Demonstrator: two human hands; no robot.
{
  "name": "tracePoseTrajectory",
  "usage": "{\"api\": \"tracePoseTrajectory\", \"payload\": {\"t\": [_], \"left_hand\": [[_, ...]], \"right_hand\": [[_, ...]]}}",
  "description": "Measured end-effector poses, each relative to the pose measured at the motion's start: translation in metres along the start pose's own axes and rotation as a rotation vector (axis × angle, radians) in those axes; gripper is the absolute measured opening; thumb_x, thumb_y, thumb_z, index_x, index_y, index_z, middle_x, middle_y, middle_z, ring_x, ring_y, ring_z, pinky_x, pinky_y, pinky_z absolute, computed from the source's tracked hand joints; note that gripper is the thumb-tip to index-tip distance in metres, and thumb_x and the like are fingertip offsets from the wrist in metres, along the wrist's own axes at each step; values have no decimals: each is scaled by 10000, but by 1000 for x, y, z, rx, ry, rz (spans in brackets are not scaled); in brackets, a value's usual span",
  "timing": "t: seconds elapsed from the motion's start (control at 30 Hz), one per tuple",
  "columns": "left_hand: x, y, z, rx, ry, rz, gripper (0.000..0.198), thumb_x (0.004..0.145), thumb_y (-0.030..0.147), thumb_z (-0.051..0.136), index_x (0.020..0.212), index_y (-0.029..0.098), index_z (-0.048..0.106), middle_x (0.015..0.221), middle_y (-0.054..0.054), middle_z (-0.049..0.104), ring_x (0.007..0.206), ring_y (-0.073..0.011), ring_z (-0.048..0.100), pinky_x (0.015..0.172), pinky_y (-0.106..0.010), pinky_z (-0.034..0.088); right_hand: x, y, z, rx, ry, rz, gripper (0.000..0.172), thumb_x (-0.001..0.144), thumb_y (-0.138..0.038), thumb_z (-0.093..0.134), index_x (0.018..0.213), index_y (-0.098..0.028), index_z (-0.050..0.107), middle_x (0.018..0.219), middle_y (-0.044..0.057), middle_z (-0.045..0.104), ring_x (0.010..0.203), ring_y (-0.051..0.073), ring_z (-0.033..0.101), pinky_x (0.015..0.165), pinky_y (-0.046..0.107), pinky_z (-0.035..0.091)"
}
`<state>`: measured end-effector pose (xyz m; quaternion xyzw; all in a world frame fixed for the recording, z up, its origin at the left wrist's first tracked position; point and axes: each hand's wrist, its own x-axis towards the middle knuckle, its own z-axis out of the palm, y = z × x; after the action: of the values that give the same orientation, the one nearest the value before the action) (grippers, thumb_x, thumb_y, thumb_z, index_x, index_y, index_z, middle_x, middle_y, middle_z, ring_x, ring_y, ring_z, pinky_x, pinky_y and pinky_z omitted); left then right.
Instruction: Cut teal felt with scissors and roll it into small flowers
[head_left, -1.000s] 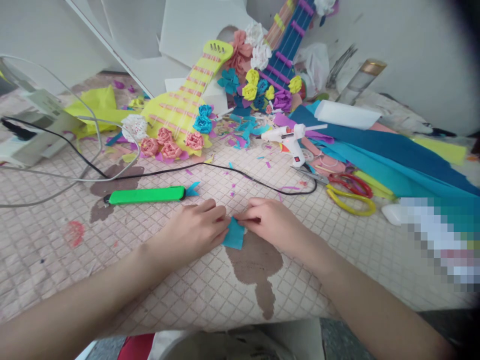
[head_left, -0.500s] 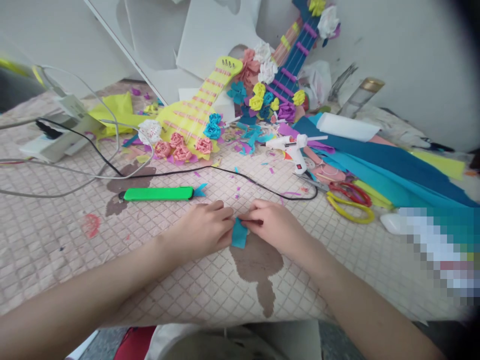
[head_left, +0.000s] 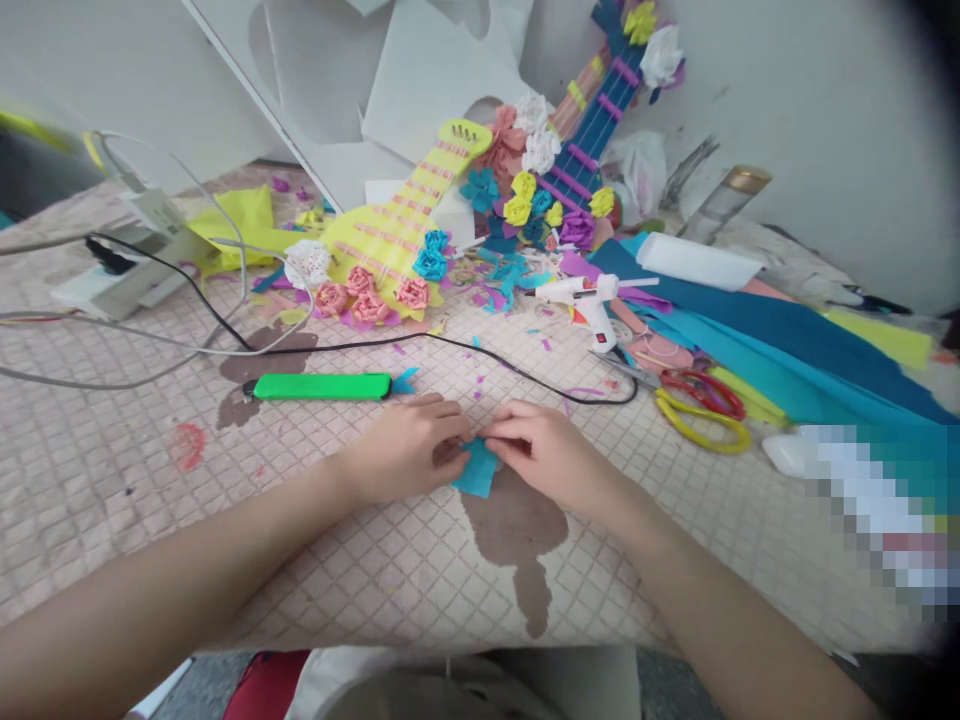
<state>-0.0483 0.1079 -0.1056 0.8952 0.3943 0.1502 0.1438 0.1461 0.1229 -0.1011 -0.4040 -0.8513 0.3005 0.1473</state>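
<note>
A small piece of blue paper (head_left: 476,471) hangs between my two hands, just above a brown stain on the quilted tablecloth. My left hand (head_left: 411,447) pinches its upper left edge, the fingers curled. From the other side, my right hand (head_left: 541,446) grips the top right corner between thumb and fingertips. A green cutter (head_left: 322,386) lies beyond my left hand, with a blue scrap (head_left: 406,380) at its right end.
A white glue gun (head_left: 592,300), its black cord across the table, and scissors (head_left: 701,410) lie beyond my right hand. Farther back are a yellow paper guitar (head_left: 397,225) with paper roses, a blue one (head_left: 592,140), and a power strip (head_left: 112,280) at left.
My left fingers have opened slightly and shifted, and more of the blue paper shows below them. My right hand stays nearly in place. The whole view has shifted slightly.
</note>
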Motion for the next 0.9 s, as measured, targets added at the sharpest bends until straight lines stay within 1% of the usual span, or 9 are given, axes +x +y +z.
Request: {"api": "tracePoseTrajectory", "payload": {"t": [0.1, 0.2, 0.33, 0.4, 0.53, 0.7, 0.9], "left_hand": [[1, -1, 2, -34, 18, -14, 95, 809, 193, 505, 765, 159, 582, 711, -16, 578, 711, -151, 519, 676, -289, 415], [1, -2, 6, -62, 51, -53, 93, 820, 215, 507, 803, 163, 583, 712, -14, 578, 713, -152, 525, 658, -284, 412], [0, -1, 8, -87, 96, -103, 129, 777, 244, 558, 871, 157, 578, 755, -24, 578, 736, -162, 539, 660, -293, 425], [0, 0, 8, -88, 95, -111, 163, 757, 239, 574, 898, 156, 577, 777, -28, 581, 757, -171, 545, 678, -304, 435], [-1, 1, 9, -91, 96, -95, 134, 753, 231, 580, 871, 169, 577, 840, -38, 594, 827, -187, 554, 730, -322, 449], [-2, 0, 10, -97, 102, -101, 119, 748, 244, 587, 845, 175, 571, 833, -32, 592, 810, -184, 559, 721, -324, 455], [-2, 1, 8, -117, 66, -121, 115, 752, 239, 591, 841, 171, 567, 859, -34, 601, 843, -189, 557, 756, -334, 451]], "right_hand": [[1, -1, 3, 6, 29, 22, 172, 830, -131, 518, 895, -193, 664, 885, 27, 615, 791, 131, 565, 699, 267, 418], [3, 0, 6, -23, 42, 51, 171, 803, -137, 562, 936, -197, 651, 895, 27, 608, 758, 128, 558, 674, 264, 416], [4, 1, 7, -36, 19, 66, 178, 788, -129, 580, 933, -206, 647, 904, 21, 599, 754, 124, 555, 665, 253, 412], [3, 0, 7, -35, 13, 65, 171, 791, -137, 579, 933, -206, 645, 913, 21, 595, 773, 128, 556, 671, 251, 410], [3, 0, 6, -46, 12, 63, 142, 790, -139, 584, 902, -200, 648, 900, 16, 588, 761, 123, 545, 662, 246, 400], [4, -1, 6, -47, 10, 65, 122, 782, -136, 592, 875, -197, 644, 873, 10, 582, 716, 114, 526, 642, 240, 390], [4, -2, 5, -48, 27, 79, 154, 767, -128, 603, 903, -197, 627, 875, 8, 574, 703, 109, 516, 650, 247, 395]]}}
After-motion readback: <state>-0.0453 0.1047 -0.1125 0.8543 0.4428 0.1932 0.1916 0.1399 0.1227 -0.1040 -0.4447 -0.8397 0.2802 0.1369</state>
